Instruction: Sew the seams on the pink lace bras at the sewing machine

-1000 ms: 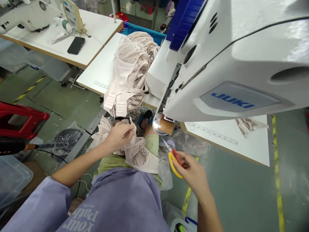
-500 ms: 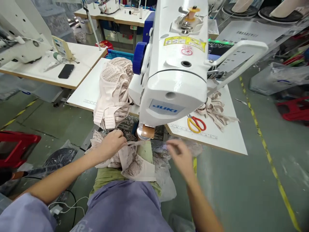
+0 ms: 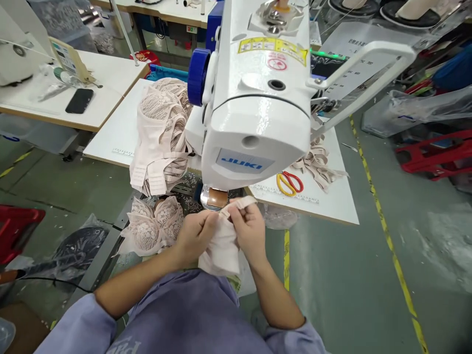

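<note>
In front of the sewing machine's needle area [image 3: 214, 197], my left hand [image 3: 197, 235] pinches the upper edge of a beige bra [image 3: 223, 246]. My right hand [image 3: 250, 233] grips the same edge, with a strap [image 3: 245, 201] running over its fingers. The bra's smooth fabric hangs down between both hands toward my lap. Left of my left hand lie lace bra cups [image 3: 153, 227]; whether they join the held piece is hidden. The white sewing machine [image 3: 254, 123] stands right above my hands.
A pile of beige bras [image 3: 160, 132] rests on the table left of the machine. Scissors [image 3: 289, 183] with red and yellow handles and several loose straps [image 3: 320, 160] lie on the right. A phone [image 3: 79, 101] is on the neighbouring table. A thread guard arm [image 3: 368, 73] juts rightward.
My hands were apart and have come together on the bra's edge. The right hand moved left and took hold. Lace cups now show at the left. The view has shifted slightly.
</note>
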The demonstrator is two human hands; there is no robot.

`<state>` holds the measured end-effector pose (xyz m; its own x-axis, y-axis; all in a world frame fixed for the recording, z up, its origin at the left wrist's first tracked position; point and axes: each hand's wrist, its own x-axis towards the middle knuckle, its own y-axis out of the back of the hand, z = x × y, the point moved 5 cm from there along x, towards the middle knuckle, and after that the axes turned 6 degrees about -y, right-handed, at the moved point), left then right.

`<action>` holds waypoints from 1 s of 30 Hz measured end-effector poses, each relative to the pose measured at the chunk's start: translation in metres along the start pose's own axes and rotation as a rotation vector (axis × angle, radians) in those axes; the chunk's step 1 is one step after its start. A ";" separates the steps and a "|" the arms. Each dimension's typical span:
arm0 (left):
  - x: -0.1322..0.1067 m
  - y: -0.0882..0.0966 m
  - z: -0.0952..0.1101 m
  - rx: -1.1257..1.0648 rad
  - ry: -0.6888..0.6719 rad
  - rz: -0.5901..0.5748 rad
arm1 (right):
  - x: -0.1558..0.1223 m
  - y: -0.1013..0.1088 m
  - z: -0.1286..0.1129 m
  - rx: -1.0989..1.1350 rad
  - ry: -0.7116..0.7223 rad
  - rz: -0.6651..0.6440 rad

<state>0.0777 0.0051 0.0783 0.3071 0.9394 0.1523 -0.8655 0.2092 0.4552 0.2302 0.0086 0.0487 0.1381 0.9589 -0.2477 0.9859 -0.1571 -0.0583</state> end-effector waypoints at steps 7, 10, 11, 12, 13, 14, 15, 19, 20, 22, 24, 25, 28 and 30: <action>0.011 0.011 -0.012 0.515 -0.252 -0.054 | 0.057 0.011 -0.020 -0.380 0.115 -0.134; 0.015 0.008 -0.012 0.628 -0.305 -0.082 | 0.061 0.012 -0.022 -0.395 0.096 -0.206; 0.016 0.008 -0.011 0.656 -0.309 -0.095 | 0.062 0.012 -0.024 -0.378 0.093 -0.207; 0.018 0.007 -0.011 0.679 -0.309 -0.108 | 0.063 0.012 -0.026 -0.365 0.093 -0.198; 0.019 0.007 -0.010 0.696 -0.309 -0.120 | 0.064 0.012 -0.027 -0.362 0.103 -0.182; 0.020 0.007 -0.010 0.707 -0.310 -0.129 | 0.065 0.011 -0.029 -0.372 0.122 -0.161; 0.021 0.008 -0.010 0.714 -0.311 -0.134 | 0.067 0.010 -0.030 -0.398 0.146 -0.137; 0.026 0.012 -0.011 0.693 -0.270 -0.116 | 0.079 0.008 -0.029 -0.588 0.248 -0.065; 0.027 0.014 -0.012 0.683 -0.248 -0.110 | 0.082 0.007 -0.027 -0.634 0.269 -0.065; 0.030 0.016 -0.012 0.678 -0.216 -0.103 | 0.087 0.006 -0.024 -0.709 0.310 -0.084; 0.033 0.017 -0.011 0.704 -0.207 -0.101 | 0.091 0.006 -0.022 -0.757 0.337 -0.093; 0.034 0.017 -0.010 0.727 -0.204 -0.103 | 0.093 0.006 -0.021 -0.774 0.345 -0.089; 0.038 0.018 -0.007 0.795 -0.201 -0.113 | 0.096 0.006 -0.023 -0.806 0.360 -0.059; 0.040 0.018 -0.006 0.816 -0.203 -0.125 | 0.098 0.005 -0.026 -0.796 0.371 -0.063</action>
<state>0.0722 0.0482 0.0876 0.5137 0.8393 0.1779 -0.2879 -0.0267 0.9573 0.2516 0.1077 0.0491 -0.0331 0.9969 0.0716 0.7472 -0.0228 0.6642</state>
